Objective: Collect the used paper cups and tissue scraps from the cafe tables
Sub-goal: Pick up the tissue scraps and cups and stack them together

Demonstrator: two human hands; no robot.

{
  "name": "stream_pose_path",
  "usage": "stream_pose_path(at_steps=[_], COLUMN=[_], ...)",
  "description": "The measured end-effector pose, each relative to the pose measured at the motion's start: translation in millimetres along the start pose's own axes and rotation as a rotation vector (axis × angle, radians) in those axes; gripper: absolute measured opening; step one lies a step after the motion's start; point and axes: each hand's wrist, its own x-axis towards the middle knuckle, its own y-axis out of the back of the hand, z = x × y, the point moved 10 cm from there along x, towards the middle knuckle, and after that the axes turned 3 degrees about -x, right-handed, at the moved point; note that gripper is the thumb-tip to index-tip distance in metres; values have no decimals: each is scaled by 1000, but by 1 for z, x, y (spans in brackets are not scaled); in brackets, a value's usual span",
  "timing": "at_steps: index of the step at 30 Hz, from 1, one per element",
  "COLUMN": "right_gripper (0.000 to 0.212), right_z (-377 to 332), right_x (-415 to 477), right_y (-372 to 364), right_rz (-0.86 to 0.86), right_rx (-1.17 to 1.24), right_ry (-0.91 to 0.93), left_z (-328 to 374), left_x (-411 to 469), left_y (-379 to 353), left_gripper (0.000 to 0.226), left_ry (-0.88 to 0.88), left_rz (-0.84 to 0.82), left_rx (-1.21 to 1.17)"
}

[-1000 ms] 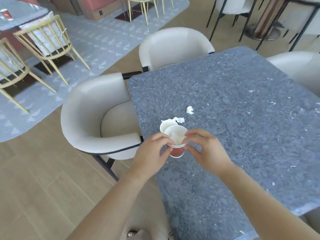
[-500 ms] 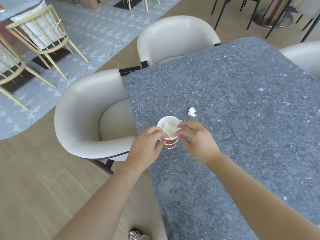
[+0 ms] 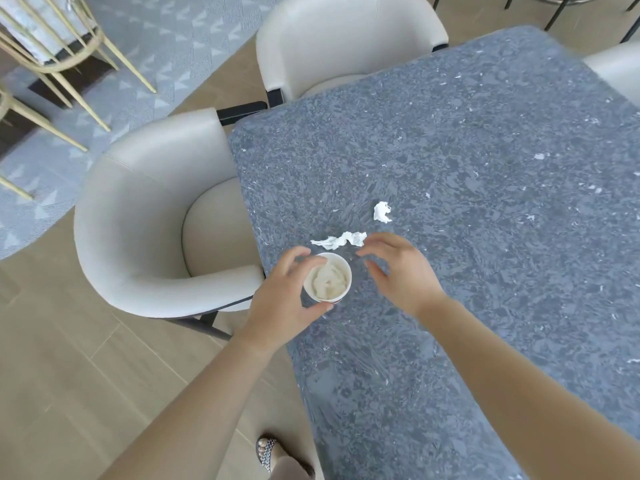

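Observation:
A stack of paper cups (image 3: 328,278), white inside with a red outside, stands near the left edge of the grey stone table (image 3: 485,237) and has tissue stuffed in it. My left hand (image 3: 282,299) curls around the stack, thumb on its near side. My right hand (image 3: 398,271) hovers just right of the cups, fingers spread, holding nothing. A long tissue scrap (image 3: 341,239) lies on the table just beyond the cups, close to my right fingertips. A smaller crumpled scrap (image 3: 381,212) lies farther back.
Two cream tub chairs stand at the table: one (image 3: 152,223) on the left side, one (image 3: 346,39) at the far end. A third chair's edge (image 3: 616,71) shows at the right. Gold wire chairs (image 3: 52,46) stand on a patterned rug at the far left.
My right hand has let go of the cups and opened. The long tissue scrap, hidden half a second ago, now lies in sight beyond the cups. My left hand stays on the stack.

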Motion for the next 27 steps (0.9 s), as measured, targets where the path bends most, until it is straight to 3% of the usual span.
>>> stream_pose_path(at_steps=[4, 14, 18, 23, 27], right_gripper=[26, 33, 14, 8, 9], right_z=[20, 53, 65, 80, 93], right_x=[23, 61, 65, 78, 82], right_y=[-17, -86, -83, -42, -48], right_rz=[-70, -395, -377, -135, -231], right_rx=[-28, -149, -214, -258, -245], right_ry=[-32, -88, -106, -109, -140], left_z=[-2, -7, -11, -6, 4], left_x=[13, 38, 41, 49, 57], left_y=[-11, -14, -14, -15, -18], left_gripper=[85, 80, 80, 79, 79], left_ry=[2, 55, 71, 78, 69], left_rz=[-75, 2, 4, -1, -22], left_rx=[-68, -186, -207, -191, -176])
